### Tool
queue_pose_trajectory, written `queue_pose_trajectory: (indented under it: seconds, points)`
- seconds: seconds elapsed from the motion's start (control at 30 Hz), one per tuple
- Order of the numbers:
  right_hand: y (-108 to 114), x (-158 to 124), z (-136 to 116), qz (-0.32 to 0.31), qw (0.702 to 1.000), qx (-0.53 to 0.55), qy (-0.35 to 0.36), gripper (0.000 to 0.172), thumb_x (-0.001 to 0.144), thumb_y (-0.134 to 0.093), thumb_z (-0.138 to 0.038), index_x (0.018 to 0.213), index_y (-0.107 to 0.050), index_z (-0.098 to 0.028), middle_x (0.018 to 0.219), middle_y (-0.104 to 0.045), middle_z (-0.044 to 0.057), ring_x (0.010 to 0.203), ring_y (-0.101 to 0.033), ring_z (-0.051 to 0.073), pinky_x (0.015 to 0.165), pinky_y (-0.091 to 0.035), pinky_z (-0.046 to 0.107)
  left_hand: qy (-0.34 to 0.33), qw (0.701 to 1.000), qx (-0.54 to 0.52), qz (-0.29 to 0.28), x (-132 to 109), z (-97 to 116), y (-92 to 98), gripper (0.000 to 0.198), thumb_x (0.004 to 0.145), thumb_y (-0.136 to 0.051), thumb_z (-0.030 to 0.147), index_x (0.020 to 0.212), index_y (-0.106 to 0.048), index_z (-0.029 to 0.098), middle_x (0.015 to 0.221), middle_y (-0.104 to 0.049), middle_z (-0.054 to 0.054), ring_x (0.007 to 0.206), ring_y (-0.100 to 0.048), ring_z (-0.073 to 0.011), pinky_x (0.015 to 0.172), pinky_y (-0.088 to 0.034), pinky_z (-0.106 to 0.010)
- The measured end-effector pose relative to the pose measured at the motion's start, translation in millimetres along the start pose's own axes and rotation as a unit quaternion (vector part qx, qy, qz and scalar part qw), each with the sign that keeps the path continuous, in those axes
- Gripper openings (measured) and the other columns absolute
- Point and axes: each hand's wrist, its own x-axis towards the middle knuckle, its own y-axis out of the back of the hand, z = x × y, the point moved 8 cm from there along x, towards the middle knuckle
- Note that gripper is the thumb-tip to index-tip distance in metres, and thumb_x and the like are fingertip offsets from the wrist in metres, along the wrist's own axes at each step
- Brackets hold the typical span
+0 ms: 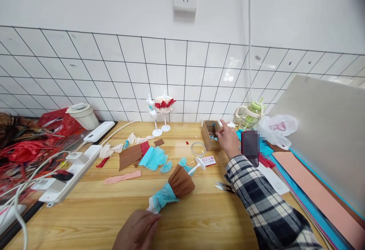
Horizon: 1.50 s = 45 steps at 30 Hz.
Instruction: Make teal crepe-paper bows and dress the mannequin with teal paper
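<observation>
My left hand (138,230) is at the near edge of the wooden table (94,212), closed round the white end of a small figure (171,191) dressed in teal and brown crepe paper; its white stand points away from me. My right hand (228,139), in a plaid sleeve, reaches into a small open cardboard box (209,134) toward the back. Its fingers are bent over the box's rim, and what they touch inside is hidden.
Crepe-paper scraps (142,155) in brown, teal, pink and red lie mid-table. Small scissors (224,186), a clear ring (198,149), a phone (250,147), a green cup (251,116), coloured sheets (313,193) at right; power strip (72,172) and red bags (25,149) at left; a finished figure (163,107) by the wall.
</observation>
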Motion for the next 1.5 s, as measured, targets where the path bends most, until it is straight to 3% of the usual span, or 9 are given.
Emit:
queue_pose_trajectory:
  seconds: [0.2, 0.37, 0.53, 0.8, 1.03, 1.17, 1.3, 1.43, 1.5]
  points:
    - [-4, -1, 10, 0.0, 0.998, 0.065, 0.006, 0.058, 0.088, -0.045, -0.018, 0.144, -0.032, -0.015, 0.103, -0.071, 0.008, 0.103, -0.056, 0.027, 0.087, -0.041, 0.037, 0.002, 0.996, 0.087, 0.008, 9, -19, -8.5, 0.036, 0.081, -0.062, 0.039, 0.116, -0.063, 0.03, 0.112, -0.066, -0.007, 0.101, -0.064, -0.0237, 0.085, -0.056, -0.035]
    - [4, -1, 9, 0.019, 0.996, 0.081, 0.009, 0.055, 0.082, -0.051, -0.016, 0.137, -0.042, -0.019, 0.09, -0.072, 0.004, 0.091, -0.06, 0.024, 0.084, -0.042, 0.036, 0.061, 0.992, 0.112, -0.024, 11, -37, -25.7, 0.066, 0.073, -0.069, 0.032, 0.134, -0.048, 0.025, 0.127, -0.061, -0.009, 0.114, -0.058, -0.029, 0.095, -0.051, -0.045]
    - [9, 0, 6, 0.032, 0.998, 0.045, 0.019, 0.055, 0.079, -0.061, -0.027, 0.132, -0.049, -0.019, 0.078, -0.067, 0.004, 0.09, -0.056, 0.028, 0.082, -0.041, 0.039, 0.085, 0.992, 0.085, -0.035, 13, -46, -26.6, 0.056, 0.073, -0.067, 0.024, 0.127, -0.055, 0.023, 0.118, -0.067, -0.007, 0.107, -0.063, -0.0271, 0.093, -0.053, -0.043]
    - [4, -5, 12, 0.014, 0.998, 0.058, 0.037, 0.062, 0.082, -0.057, -0.027, 0.14, -0.038, -0.019, 0.105, -0.067, 0.009, 0.103, -0.054, 0.028, 0.089, -0.041, 0.041, 0.055, 0.996, 0.042, -0.064, 7, -48, -18.6, 0.053, 0.073, -0.067, 0.021, 0.125, -0.057, 0.026, 0.121, -0.066, -0.006, 0.11, -0.063, -0.0269, 0.095, -0.053, -0.041]
    - [38, -7, -11, 0.1, 0.988, 0.118, 0.03, 0.056, 0.083, -0.056, -0.036, 0.133, -0.044, -0.015, 0.102, -0.063, 0.011, 0.085, -0.055, 0.023, 0.081, -0.045, 0.042, 0.014, 0.995, 0.047, -0.083, 5, -36, -21.0, 0.059, 0.076, -0.065, 0.02, 0.132, -0.048, 0.029, 0.125, -0.063, -0.006, 0.113, -0.06, -0.0266, 0.097, -0.052, -0.042]
    - [56, -58, -67, 0.037, 0.962, 0.253, 0.099, 0.061, 0.087, -0.053, -0.034, 0.142, -0.03, -0.02, 0.107, -0.066, 0.009, 0.087, -0.057, 0.021, 0.077, -0.047, 0.037, -0.012, 0.995, 0.072, -0.075, 3, -27, -15.0, 0.072, 0.077, -0.067, 0.026, 0.141, -0.035, 0.026, 0.135, -0.054, -0.011, 0.122, -0.053, -0.0289, 0.1, -0.048, -0.046]
    - [51, -143, -120, -0.088, 0.922, 0.349, 0.145, 0.057, 0.087, -0.057, -0.032, 0.139, -0.035, -0.024, 0.105, -0.066, 0.007, 0.093, -0.057, 0.021, 0.085, -0.045, 0.038, -0.05, 0.994, 0.08, -0.056, 10, -12, -7.4, 0.054, 0.077, -0.068, 0.036, 0.127, -0.049, 0.027, 0.124, -0.059, -0.009, 0.115, -0.056, -0.0273, 0.096, -0.05, -0.045]
    - [19, -209, -140, -0.254, 0.841, 0.477, 0.034, 0.028, 0.085, -0.059, -0.034, 0.111, -0.061, -0.023, 0.087, -0.064, 0.003, 0.068, -0.053, 0.013, 0.063, -0.045, 0.027, -0.083, 0.992, 0.089, -0.04, 18, 1, -10.0, 0.038, 0.075, -0.071, 0.037, 0.11, -0.06, 0.026, 0.107, -0.064, -0.006, 0.1, -0.059, -0.0256, 0.088, -0.049, -0.044]
    - [-2, -234, -138, -0.337, 0.76, 0.546, -0.102, 0.025, 0.084, -0.061, -0.037, 0.101, -0.065, -0.02, 0.073, -0.059, 0.0, 0.053, -0.044, 0.008, 0.048, -0.037, 0.021, -0.083, 0.992, 0.094, -0.031, 20, 5, -13.1, 0.032, 0.075, -0.071, 0.035, 0.104, -0.063, 0.025, 0.103, -0.065, -0.006, 0.097, -0.058, -0.0255, 0.086, -0.048, -0.044]
